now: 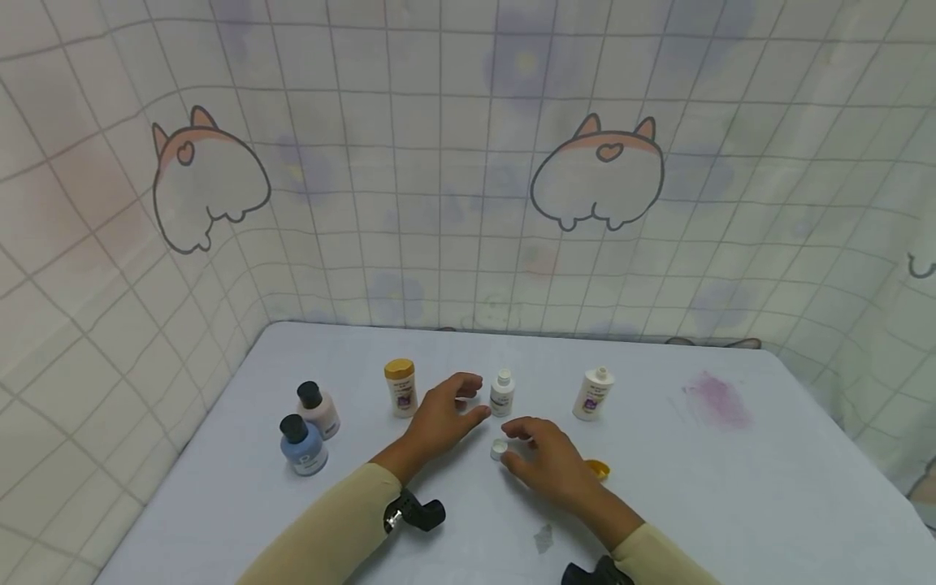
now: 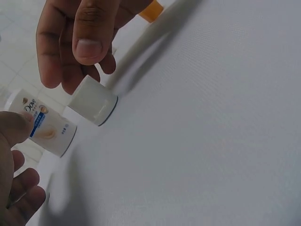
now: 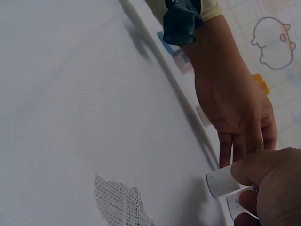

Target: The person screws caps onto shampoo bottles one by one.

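Note:
A small white bottle stands upright between my hands, its top uncapped in the head view. My left hand is at the bottle's left side, thumb and fingers spread apart. The bottle, labelled Dove, is partly covered by the left thumb in the left wrist view. Nearer to me, a white cap stands on the table. My right hand is over it with loosely bent fingers; a gap shows between thumb and cap in the left wrist view. Whether another fingertip touches the cap, I cannot tell.
A yellow-lidded bottle stands left of my left hand. Further left are a blue bottle and a pale bottle, both black-capped. A white bottle stands at right. A yellow cap lies by my right hand.

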Motion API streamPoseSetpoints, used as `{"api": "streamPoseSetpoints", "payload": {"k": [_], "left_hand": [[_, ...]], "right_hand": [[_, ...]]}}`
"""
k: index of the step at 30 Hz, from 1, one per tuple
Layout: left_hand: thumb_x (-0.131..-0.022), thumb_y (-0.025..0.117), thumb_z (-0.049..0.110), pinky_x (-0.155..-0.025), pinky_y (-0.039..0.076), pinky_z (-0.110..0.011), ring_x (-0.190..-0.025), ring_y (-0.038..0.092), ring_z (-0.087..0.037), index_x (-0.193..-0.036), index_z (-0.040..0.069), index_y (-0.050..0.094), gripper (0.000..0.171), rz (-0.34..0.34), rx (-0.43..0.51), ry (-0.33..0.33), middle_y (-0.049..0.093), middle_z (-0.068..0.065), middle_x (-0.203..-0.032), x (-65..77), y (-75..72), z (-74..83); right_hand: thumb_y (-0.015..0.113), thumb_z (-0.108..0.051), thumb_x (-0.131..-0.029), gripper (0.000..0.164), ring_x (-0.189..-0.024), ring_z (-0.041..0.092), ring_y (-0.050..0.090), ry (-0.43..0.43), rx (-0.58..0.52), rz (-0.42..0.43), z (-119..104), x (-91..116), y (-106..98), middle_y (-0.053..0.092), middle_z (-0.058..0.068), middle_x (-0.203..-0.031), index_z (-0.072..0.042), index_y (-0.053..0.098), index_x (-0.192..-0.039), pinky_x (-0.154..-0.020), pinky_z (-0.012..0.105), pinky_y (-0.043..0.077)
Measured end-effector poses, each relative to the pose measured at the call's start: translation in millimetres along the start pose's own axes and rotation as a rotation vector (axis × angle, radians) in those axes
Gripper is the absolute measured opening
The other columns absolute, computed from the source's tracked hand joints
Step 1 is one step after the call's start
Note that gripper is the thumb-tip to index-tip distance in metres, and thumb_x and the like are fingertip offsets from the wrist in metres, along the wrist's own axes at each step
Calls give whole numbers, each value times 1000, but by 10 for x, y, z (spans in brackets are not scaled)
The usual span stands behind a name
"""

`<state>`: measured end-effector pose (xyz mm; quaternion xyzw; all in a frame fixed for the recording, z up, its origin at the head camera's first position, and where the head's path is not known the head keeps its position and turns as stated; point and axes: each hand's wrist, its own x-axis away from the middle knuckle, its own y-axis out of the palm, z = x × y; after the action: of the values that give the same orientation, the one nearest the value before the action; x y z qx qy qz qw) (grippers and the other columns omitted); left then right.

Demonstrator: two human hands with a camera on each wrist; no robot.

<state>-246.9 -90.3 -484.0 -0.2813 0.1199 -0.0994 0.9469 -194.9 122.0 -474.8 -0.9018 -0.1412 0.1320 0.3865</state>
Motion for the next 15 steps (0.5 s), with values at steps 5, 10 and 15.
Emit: {"api": "streamPoseSetpoints", "payload": {"k": [5,10,15], "left_hand": [[-85,69,39,-90,48,-32,-109,55,-15,-126,16,52,50,1,-2,-13,58,-1,-122,-21,36,-6],[-85,68,39,-89,48,-33,-106,57,-16,-127,16,51,51,-2,-25,-20,58,-1,-121,-53,58,39],[-85,69,34,-90,48,-33,-106,57,-18,-127,14,51,50,-2,-14,-20,58,-2,-121,-81,78,67]], "right_hand": [[73,-26,-82,35,-105,10,53,-15,24,1,29,-38,41,61,-10,-109,-17,63,-114,-92,35,46],[74,-26,-81,36,-105,13,53,-29,41,-18,28,-68,54,61,-9,-109,-16,62,-114,-92,37,46],[74,-24,-81,34,-103,11,53,-42,37,-34,16,-84,59,61,-10,-107,-15,63,-113,-92,37,45]]}}
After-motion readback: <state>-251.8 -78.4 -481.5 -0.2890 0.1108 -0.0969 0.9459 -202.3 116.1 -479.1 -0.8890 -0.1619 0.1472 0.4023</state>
